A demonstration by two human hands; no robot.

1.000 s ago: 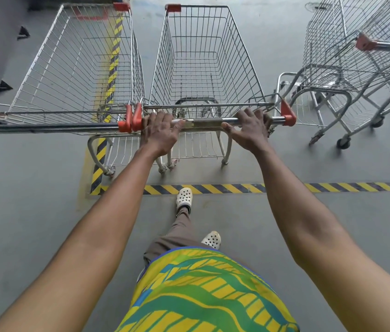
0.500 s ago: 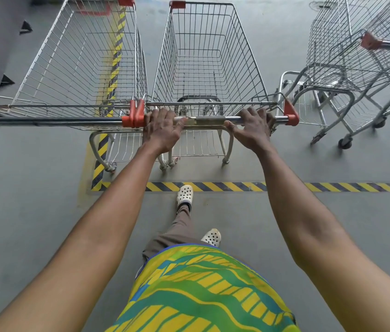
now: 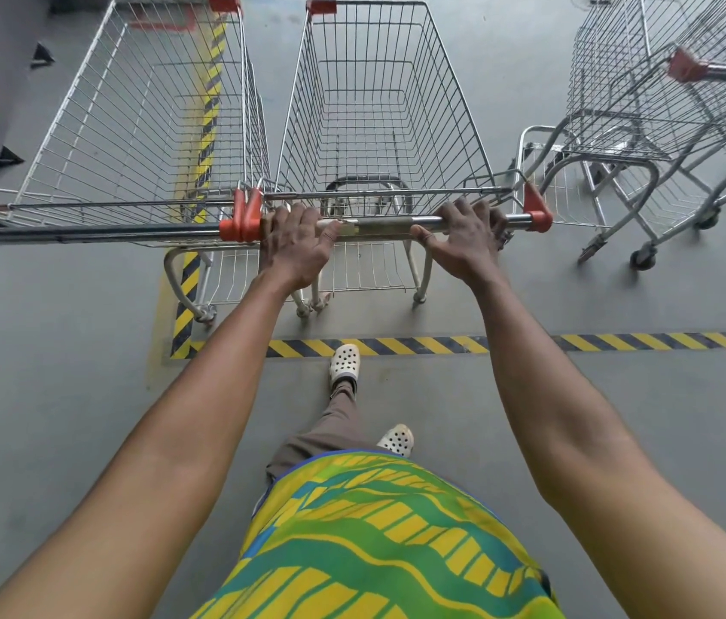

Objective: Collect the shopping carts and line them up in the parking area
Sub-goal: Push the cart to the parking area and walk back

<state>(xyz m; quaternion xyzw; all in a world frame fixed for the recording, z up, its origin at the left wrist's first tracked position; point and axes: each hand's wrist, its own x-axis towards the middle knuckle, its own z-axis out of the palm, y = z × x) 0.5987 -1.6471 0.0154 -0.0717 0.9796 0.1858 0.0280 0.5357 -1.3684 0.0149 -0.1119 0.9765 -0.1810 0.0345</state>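
Currently both hands, left hand [image 3: 296, 247] and right hand [image 3: 464, 243], grip the middle cart's handle [image 3: 379, 225], fingers curled over it; cart sits beside the parked left cart [image 3: 142, 127], past the striped floor line [image 3: 419, 345]. Right-side carts [image 3: 647, 105] not yet aligned

Person's clothing, seen from above
Both arms bare to the edge of view, no sleeves showing; left hand [image 3: 296, 243] and right hand [image 3: 464, 241] without gloves, rings or watch. Top [image 3: 379, 542] loose, patterned in wavy bands of green and teal with yellow bars, thin blue trim at the hem. Trousers [image 3: 330, 433] grey-brown, plain. White perforated clogs: one [image 3: 344, 361] ahead, one [image 3: 396, 440] nearer the body
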